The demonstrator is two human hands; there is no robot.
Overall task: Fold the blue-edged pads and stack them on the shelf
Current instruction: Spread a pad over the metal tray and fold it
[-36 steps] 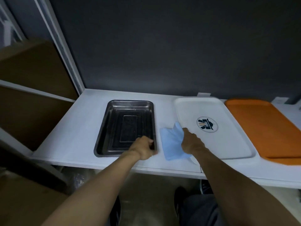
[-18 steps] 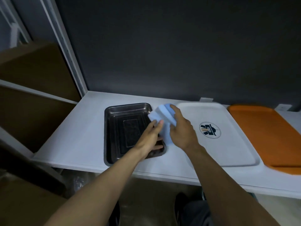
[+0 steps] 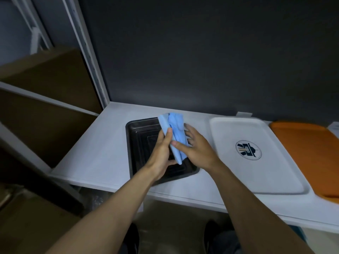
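We took the dark metal tray (image 3: 141,143) as our marker. It sat on the white shelf (image 3: 102,143) with its long side running away from the person. Directly above that tray, lifted off its floor, we saw the blue pad (image 3: 174,132). It was bunched and partly folded into a tall, narrow bundle that leaned from the tray's far edge down toward its near right corner.

Both hands held it. The left hand (image 3: 161,154) came in over the tray's near rim and gripped the bundle from its left side. Its thumb lay up along the near face and the other fingers curled underneath (we could see only their tips below the pad's lower end). The right hand (image 3: 199,149) sat over the tray's right rim, thumb pressed onto the pad's near face and fingers spread behind the cloth, so the pad was pinched between them. We could not tell how many layers the bundle had, since the picture was blurred there.

To the right of the metal tray, near it on the same shelf, lay a white tray (image 3: 229,129) with a round dark logo (image 3: 248,150). Farther right lay an orange tray (image 3: 302,147), close against the white one. Left of the metal tray, past a pale upright post (image 3: 88,57), stood brown cardboard boxes (image 3: 55,79). Behind the tray rose a dark grey wall (image 3: 201,61).
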